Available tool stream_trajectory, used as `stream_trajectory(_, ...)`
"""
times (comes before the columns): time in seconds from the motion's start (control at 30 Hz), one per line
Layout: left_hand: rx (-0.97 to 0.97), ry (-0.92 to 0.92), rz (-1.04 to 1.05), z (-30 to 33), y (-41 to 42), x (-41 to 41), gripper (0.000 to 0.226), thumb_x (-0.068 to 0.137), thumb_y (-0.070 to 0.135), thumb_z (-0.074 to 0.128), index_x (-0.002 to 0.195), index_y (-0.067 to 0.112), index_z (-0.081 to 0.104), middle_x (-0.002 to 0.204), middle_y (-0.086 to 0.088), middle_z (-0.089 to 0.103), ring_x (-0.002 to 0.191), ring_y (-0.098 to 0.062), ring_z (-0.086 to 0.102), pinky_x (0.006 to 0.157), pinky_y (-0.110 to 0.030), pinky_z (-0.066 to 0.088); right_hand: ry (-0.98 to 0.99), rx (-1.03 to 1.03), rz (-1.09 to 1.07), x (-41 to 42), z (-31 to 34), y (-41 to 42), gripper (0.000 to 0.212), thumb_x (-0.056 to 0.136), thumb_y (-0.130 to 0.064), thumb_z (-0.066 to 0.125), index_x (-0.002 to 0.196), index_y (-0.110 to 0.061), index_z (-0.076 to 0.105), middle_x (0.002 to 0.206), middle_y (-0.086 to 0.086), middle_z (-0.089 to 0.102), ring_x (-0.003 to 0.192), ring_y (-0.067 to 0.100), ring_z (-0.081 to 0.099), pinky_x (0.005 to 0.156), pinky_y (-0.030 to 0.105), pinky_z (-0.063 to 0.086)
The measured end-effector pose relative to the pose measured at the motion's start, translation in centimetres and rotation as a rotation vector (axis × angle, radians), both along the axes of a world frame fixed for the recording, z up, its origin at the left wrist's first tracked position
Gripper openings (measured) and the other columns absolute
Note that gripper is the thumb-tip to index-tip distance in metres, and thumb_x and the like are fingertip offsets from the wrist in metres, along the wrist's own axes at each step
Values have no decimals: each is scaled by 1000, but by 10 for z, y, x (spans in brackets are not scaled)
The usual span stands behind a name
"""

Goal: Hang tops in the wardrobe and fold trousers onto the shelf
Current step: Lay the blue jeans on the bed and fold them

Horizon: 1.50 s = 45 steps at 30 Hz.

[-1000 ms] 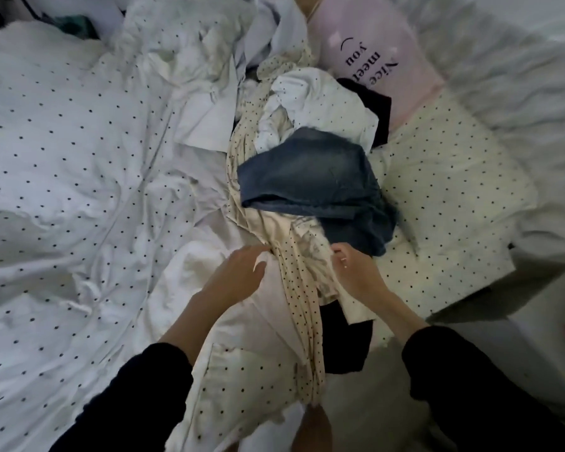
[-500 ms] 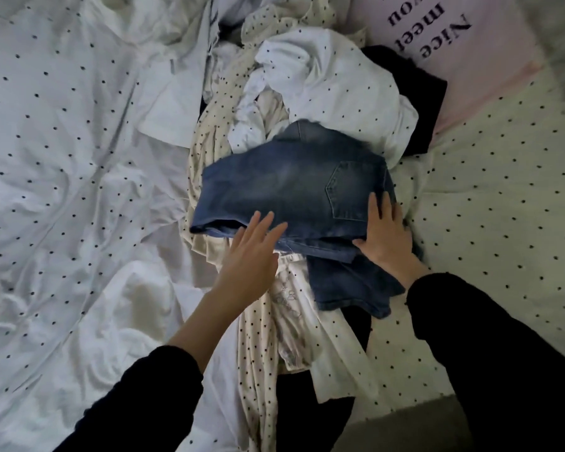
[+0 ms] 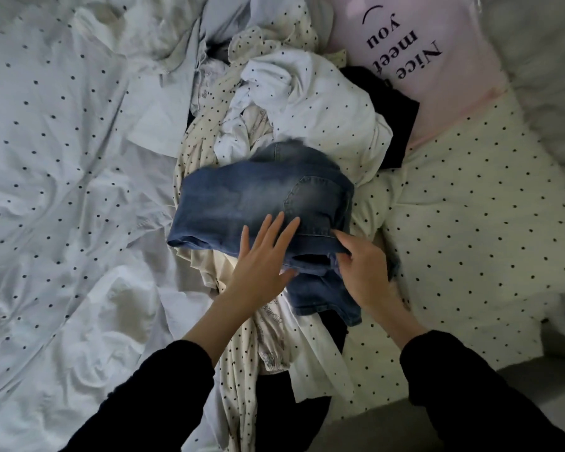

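The jeans (image 3: 258, 203) lay on top of the clothes pile (image 3: 307, 102) in the middle of the bed (image 3: 62, 158). My left hand (image 3: 261, 259) rested flat on their near edge, my right hand (image 3: 366, 269) just beside it at their right end. A pillow (image 3: 437, 60) lay behind and right of the pile.

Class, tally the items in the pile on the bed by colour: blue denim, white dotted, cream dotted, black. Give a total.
Blue denim: 1, jeans
White dotted: 1, top
Cream dotted: 1, garment
Black: 1, garment
Total: 4
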<state>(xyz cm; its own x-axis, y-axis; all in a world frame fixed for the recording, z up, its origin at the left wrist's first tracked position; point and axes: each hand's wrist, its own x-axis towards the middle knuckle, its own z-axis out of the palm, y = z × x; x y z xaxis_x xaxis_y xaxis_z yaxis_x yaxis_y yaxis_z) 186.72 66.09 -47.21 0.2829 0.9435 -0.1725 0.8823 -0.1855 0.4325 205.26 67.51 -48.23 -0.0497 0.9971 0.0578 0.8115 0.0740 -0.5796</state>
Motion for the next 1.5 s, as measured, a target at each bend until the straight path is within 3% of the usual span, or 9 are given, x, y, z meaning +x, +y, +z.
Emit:
stream_trajectory(0.1, 97, -56, 120, 15, 0, 2, 62, 77, 14, 71, 134, 12, 49, 123, -14, 58, 115, -35, 54, 99, -45, 40, 50, 126, 68, -15, 29, -10, 34, 73, 0, 56, 104, 2, 70, 84, 14, 72, 72, 27, 67, 70, 20, 43)
stream_trajectory(0.2, 109, -47, 198, 42, -1, -11, 36, 84, 3, 54, 118, 14, 61, 102, -8, 65, 94, -34, 60, 80, -38, 45, -74, 173, 159, -21, 52, -16, 36, 66, 0, 66, 101, -2, 70, 86, 8, 71, 76, 27, 65, 68, 28, 51)
stream_trajectory(0.37, 80, 9, 185, 72, -19, -40, 32, 88, 10, 48, 116, 22, 60, 106, -1, 65, 93, -26, 62, 71, -32, 42, -230, -15, 81, -21, 64, -22, 39, 66, -8, 78, 104, -4, 67, 99, 13, 67, 94, 37, 60, 75, 44, 53)
stream_trajectory(0.53, 66, -28, 311, 113, -47, -74, 30, 90, 12, 43, 114, 19, 60, 106, -4, 67, 94, -28, 61, 72, -32, 43, -218, -35, 36, -56, 115, -25, 31, 89, -29, 62, 113, -9, 62, 106, 8, 65, 96, 29, 61, 80, 38, 48)
stream_trajectory(0.7, 155, -40, 419, 163, -91, -141, 32, 93, 35, 38, 106, 16, 59, 96, -11, 68, 91, -35, 60, 69, -36, 43, -269, -9, 69, -119, 186, -29, 39, 88, -47, 58, 104, -11, 60, 94, 6, 64, 88, 26, 61, 67, 33, 46)
stream_trajectory(0.93, 154, -53, 619, 200, -205, -267, 25, 95, 29, 48, 117, 18, 55, 98, -6, 68, 94, -32, 61, 69, -33, 44, -15, 23, 338, -269, 255, -98, 16, 84, -26, 69, 95, -14, 68, 92, 5, 69, 85, 24, 62, 71, 33, 49)
stream_trajectory(1.13, 136, -339, 674, 211, -283, -321, 73, 82, 34, 69, 143, 29, 29, 133, 0, 49, 112, -21, 56, 91, -37, 48, 7, -99, 597, -385, 298, -171, 21, 79, -13, 71, 99, -18, 71, 103, 0, 68, 95, 18, 61, 80, 26, 48)
stream_trajectory(1.33, 114, -767, 877, 227, -309, -335, 68, 75, 33, 77, 132, 23, 42, 111, 7, 59, 100, -9, 59, 81, -17, 44, 13, -150, 653, -440, 310, -211, 26, 74, -3, 67, 93, -20, 66, 98, 1, 65, 88, 18, 60, 74, 27, 47)
stream_trajectory(1.5, 119, -782, 1057, 219, -322, -342, 41, 84, 24, 69, 117, 11, 49, 98, -6, 65, 93, -21, 61, 75, -24, 46, -49, -184, 738, -470, 307, -223, 32, 77, 0, 63, 101, -21, 62, 96, -2, 55, 77, 12, 53, 60, 22, 40)
